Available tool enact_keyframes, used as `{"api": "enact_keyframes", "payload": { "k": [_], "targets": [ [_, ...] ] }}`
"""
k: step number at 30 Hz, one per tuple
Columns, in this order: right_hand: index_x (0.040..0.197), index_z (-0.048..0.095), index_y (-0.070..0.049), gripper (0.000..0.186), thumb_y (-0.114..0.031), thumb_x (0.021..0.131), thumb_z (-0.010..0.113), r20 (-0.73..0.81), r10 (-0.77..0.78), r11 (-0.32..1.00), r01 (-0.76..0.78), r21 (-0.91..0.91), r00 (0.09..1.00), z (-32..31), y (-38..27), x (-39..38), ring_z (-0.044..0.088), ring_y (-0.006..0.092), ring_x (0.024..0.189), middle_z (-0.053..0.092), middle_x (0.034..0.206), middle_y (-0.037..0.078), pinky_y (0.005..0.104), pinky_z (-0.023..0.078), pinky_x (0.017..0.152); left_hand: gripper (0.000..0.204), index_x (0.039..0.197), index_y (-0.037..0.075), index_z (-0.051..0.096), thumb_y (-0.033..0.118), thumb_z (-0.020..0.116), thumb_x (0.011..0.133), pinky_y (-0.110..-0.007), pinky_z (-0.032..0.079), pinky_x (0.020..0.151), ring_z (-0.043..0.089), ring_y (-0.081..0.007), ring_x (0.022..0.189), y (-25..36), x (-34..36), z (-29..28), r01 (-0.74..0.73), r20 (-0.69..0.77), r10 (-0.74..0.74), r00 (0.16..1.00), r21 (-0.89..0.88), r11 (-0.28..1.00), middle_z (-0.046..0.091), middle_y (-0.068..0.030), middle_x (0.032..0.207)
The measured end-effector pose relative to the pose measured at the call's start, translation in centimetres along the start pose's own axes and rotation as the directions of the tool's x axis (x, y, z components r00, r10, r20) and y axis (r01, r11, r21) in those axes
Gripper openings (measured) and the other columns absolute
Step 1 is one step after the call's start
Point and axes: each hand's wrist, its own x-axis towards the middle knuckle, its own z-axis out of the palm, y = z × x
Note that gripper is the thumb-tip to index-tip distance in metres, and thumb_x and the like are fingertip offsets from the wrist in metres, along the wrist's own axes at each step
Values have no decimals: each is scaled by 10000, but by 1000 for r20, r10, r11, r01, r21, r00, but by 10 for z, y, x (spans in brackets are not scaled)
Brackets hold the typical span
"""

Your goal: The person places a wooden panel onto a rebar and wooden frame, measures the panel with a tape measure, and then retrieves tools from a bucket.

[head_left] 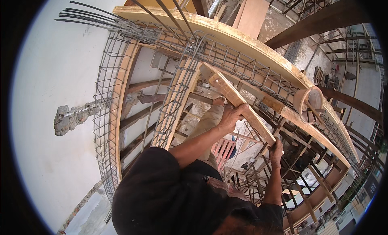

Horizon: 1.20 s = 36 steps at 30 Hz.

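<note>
White wall [52,85], far left. Rebar cage [173,97], wire-tied, between timber forms. Left hand [231,117], clasping the plank's middle. Plank [231,90], wooden, slanting between both hands. Right hand [276,151], curled round its lower end. Bucket [300,102], pinkish, rightmost.

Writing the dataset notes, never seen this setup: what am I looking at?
There's no machine here: a person works bare-handed. The single picture comes from a wide fisheye camera on that person's head, looking down, so straight edges bend toward the rim. Picture left is the person's left. The left hand and right hand both grip a wooden board, the right near its lower end. Around it, steel-bar cages run alongside long planks, with a bucket at right.
</note>
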Motion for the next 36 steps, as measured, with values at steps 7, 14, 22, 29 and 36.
{"api": "enact_keyframes", "payload": {
  "k": [7,14,22,29,36],
  "targets": [
    [1258,550,-110,501,-29,764,578,-83,-259,948,237,-211,962,-2,-98,29,522,289,1162,574,1233,87,453,387,998,572,1254,85,527,333,793,813,-387,542,850,625,-209,1019,27,52,-114,50,-352,-100,931,-150,987,621,-51,1156],
    [1215,595,-131,435,-89,782,593,-125,-179,971,155,-183,976,12,-132,63,545,267,1096,604,1127,89,415,398,975,593,1271,46,509,407,732,856,-404,572,844,622,-276,1054,38,108,-163,99,-468,-88,879,-1,995,584,-101,1244],
    [1234,595,-148,481,-6,776,567,-138,-205,977,194,-89,969,34,-105,73,528,268,1154,597,1181,75,419,373,1035,571,1266,39,507,293,726,804,-457,557,925,607,-291,1100,29,119,-166,152,-476,-177,862,-91,984,597,-105,1216],
    [1203,615,-158,492,-30,728,620,-171,-220,975,209,-81,960,62,-73,102,522,258,1167,601,1188,60,411,366,1050,558,1246,57,508,222,722,757,-471,559,888,602,-287,1093,1,129,-159,73,-532,-100,841,-70,995,595,-83,1190],
    [1228,601,-140,491,30,769,560,-89,-211,975,203,-92,973,79,-46,135,533,278,1166,601,1211,74,441,384,1043,588,1271,76,498,202,730,745,-457,556,858,599,-269,1054,-19,155,-125,43,-544,-106,832,-128,991,587,-78,1173]
  ]
}}
